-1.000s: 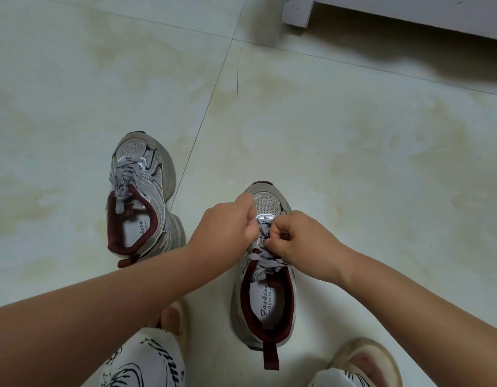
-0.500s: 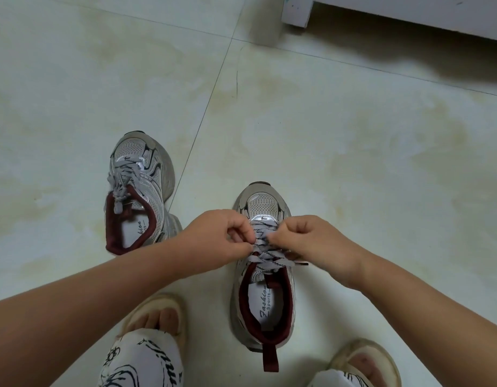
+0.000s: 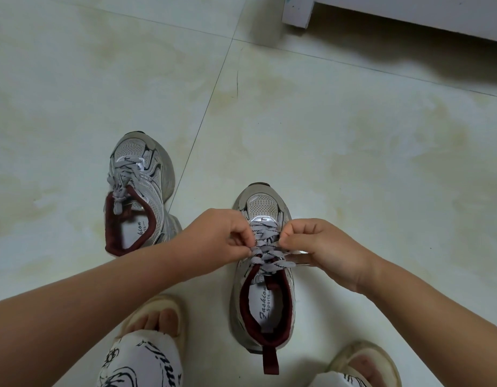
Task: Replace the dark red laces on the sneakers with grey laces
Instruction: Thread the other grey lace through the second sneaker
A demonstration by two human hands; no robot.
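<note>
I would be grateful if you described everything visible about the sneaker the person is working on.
The sneaker stands upright on the tiled floor, toe pointing away, between the person's feet. It has a grey mesh toe, silvery panels, a dark red lining and heel tab, and a white insole with printed lettering. Grey laces with dark marks cross its eyelets. The left hand and right hand pinch the laces at either side.

At frame centre, the left hand (image 3: pixel 222 238) and right hand (image 3: pixel 322 247) pinch the grey lace (image 3: pixel 265 247) on the right sneaker (image 3: pixel 262 311); the left sneaker (image 3: pixel 146 180) stands at left centre.
</note>
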